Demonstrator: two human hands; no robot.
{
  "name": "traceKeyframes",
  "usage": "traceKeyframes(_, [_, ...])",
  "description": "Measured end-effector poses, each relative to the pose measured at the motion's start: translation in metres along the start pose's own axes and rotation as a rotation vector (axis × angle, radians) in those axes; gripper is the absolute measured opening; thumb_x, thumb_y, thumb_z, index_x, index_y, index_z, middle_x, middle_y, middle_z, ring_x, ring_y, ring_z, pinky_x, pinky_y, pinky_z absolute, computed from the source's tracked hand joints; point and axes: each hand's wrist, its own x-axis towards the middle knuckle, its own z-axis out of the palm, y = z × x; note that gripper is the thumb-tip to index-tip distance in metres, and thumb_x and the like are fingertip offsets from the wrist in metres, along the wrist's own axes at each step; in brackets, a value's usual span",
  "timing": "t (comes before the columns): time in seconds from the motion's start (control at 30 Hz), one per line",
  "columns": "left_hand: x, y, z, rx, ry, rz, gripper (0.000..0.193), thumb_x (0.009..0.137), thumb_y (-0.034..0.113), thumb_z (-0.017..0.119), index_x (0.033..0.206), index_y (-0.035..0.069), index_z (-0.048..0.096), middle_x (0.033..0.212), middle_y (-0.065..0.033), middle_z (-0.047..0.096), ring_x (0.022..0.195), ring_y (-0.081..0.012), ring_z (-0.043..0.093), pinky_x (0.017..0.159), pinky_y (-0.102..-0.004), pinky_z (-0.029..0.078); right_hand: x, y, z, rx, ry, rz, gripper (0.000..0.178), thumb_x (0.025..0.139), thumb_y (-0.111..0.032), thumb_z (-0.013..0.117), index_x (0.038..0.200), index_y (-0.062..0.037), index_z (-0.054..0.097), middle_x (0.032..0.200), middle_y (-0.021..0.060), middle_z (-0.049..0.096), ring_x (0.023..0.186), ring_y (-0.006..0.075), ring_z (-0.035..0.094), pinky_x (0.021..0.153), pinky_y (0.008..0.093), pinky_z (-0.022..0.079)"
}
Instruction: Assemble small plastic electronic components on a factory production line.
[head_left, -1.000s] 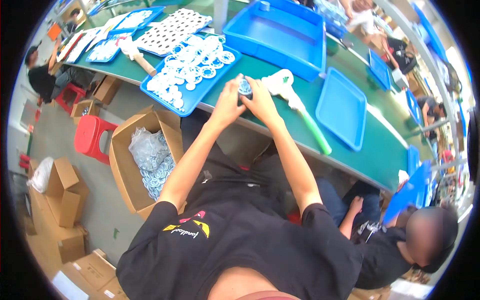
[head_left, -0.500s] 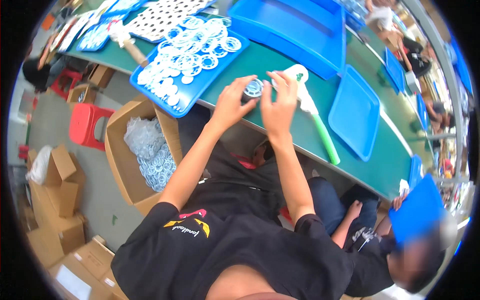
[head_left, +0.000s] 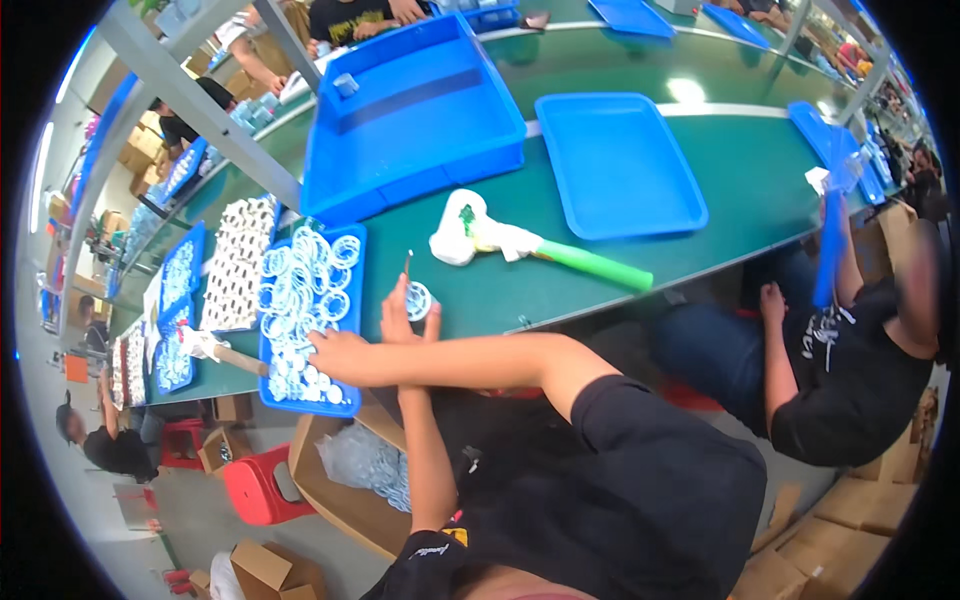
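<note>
My left hand (head_left: 405, 322) is curled round a small round piece (head_left: 419, 298) with a pale ringed top, at the table's front edge. Across it reaches my right arm, and my right hand (head_left: 340, 357) is down at a blue tray (head_left: 352, 270). Its fingers are bent onto the small white discs (head_left: 305, 385) at the tray's near end; whatever is between the fingertips is hidden. Farther up the same tray lie pale blue and white rings (head_left: 300, 275) in a loose heap.
A green-handled tool (head_left: 595, 264) with a white wrapped head lies on the green table (head_left: 690, 270). Behind it stand a deep blue bin (head_left: 420, 125) and a shallow blue tray (head_left: 620, 165). Left of my tray is a wooden-handled tool (head_left: 240, 358). At right a co-worker sits close.
My view has swung to the right. My right hand has left the round piece and crossed over my left arm to the discs. The left hand stays at the piece.
</note>
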Motion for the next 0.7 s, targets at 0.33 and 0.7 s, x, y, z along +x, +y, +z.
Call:
traceKeyframes(0.33, [0.006, -0.002, 0.006, 0.115, 0.01, 0.093, 0.069, 0.09, 0.026, 0.07, 0.15, 0.004, 0.042, 0.138, -0.0195, 0.054, 0.124, -0.0398, 0.056, 0.102, -0.0468, 0.044, -0.019, 0.007, -0.046, 0.287, 0.324, -0.07, 0.027, 0.086, -0.006, 0.062, 0.112, 0.0017, 0.064, 0.112, 0.0194, 0.061, 0.104, 0.0352, 0.064, 0.086, 0.0424, 0.055])
traceKeyframes(0.7, [0.012, 0.027, -0.008, -0.066, -0.001, 0.035, 0.054, 0.083, 0.017, 0.079, 0.133, 0.009, 0.061, 0.131, -0.0162, 0.06, 0.115, -0.036, 0.062, 0.096, -0.043, 0.05, -0.222, 0.045, -0.178, 0.479, 0.778, 0.755, 0.033, 0.091, 0.0, 0.069, 0.124, 0.0002, 0.065, 0.113, 0.0109, 0.06, 0.085, 0.0167, 0.065, 0.077, 0.0282, 0.056])
